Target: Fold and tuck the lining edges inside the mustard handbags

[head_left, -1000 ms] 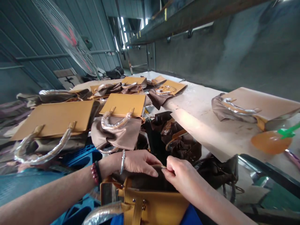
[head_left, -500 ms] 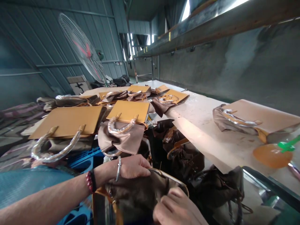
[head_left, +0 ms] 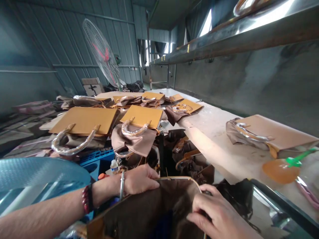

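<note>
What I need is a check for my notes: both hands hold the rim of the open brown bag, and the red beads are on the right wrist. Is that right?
Not quite: the red beads are on the left wrist, as the head view shows. The left hand and right hand do hold the open brown bag's rim.

Handbag (head_left: 139,210), brown, soft-sided, low in front of me; I hold it by the rim (head_left: 178,178). Mouth gaping upward, wide open. Rim edged in a thin, pale tan strip, bowed along the far side, bending down toward me on the right. Interior (head_left: 178,197) dark brown, creased, shadowed; a blue patch shows deep in the middle, nature unclear. Mustard-tan part (head_left: 96,229) at near left corner. Base out of view.
</note>
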`<state>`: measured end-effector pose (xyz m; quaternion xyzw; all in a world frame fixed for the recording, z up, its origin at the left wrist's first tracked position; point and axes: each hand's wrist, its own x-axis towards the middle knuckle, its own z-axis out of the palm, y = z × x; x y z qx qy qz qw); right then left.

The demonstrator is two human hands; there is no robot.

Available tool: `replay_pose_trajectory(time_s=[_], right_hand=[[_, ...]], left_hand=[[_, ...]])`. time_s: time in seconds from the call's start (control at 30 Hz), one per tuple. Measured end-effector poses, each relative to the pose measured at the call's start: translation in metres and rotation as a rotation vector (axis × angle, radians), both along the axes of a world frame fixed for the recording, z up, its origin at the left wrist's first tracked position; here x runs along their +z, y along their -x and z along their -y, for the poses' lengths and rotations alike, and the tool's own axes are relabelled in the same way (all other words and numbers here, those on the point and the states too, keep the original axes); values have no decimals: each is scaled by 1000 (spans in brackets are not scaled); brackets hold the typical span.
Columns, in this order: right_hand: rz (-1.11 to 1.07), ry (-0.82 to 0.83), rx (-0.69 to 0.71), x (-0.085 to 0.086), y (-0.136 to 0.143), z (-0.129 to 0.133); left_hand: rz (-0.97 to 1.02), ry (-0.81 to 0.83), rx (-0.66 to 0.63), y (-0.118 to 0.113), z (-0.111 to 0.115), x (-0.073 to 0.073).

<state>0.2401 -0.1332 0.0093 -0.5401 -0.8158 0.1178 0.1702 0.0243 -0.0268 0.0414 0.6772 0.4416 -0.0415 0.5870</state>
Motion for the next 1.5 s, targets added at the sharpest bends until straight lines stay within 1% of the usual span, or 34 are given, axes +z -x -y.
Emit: replay_pose_trajectory(time_s=[0.07,0.13,0.23,0.3,0.33,0.43,0.53,0.7,0.87,1.03,1.17,1.27,1.3,1.43,1.5], right_hand=[[-61,21,-83,-2,4,-3],[-95,-23,-124,1,7,-11],[-77,-167,-103,6,12,-27],[-54,-191,-66,6,14,-38],[-49,-169,-43,5,15,-43],[-49,-28,32,2,20,-54],[-73,67,70,1,24,-60],[-119,152,38,-1,27,-66],[-125,176,16,-4,27,-69],[-119,195,7,-3,30,-71],[-122,185,-10,-6,31,-73],[-128,170,-29,-8,30,-72],[-130,166,-36,-9,29,-71],[-135,145,-78,-11,29,-71],[-137,137,-102,-12,29,-71]], left_hand=[[16,-19,-40,-7,1,-4],[15,-4,-52,-12,-1,-6],[10,40,-42,-14,-3,-7],[24,62,-44,-13,-4,-7],[29,66,-51,-13,-4,-7],[20,40,-77,-11,-5,-7],[7,13,-95,-10,-7,-6],[-38,2,-86,-9,-11,-5],[-68,-19,-89,-10,-13,-5],[-124,-129,-115,-11,-14,-5],[-51,-256,-186,-13,-14,-8],[-32,-311,-199,-15,-15,-11],[-23,-293,-201,-17,-15,-11],[61,-124,-206,-22,-17,-13],[75,-134,-183,-25,-20,-19]])
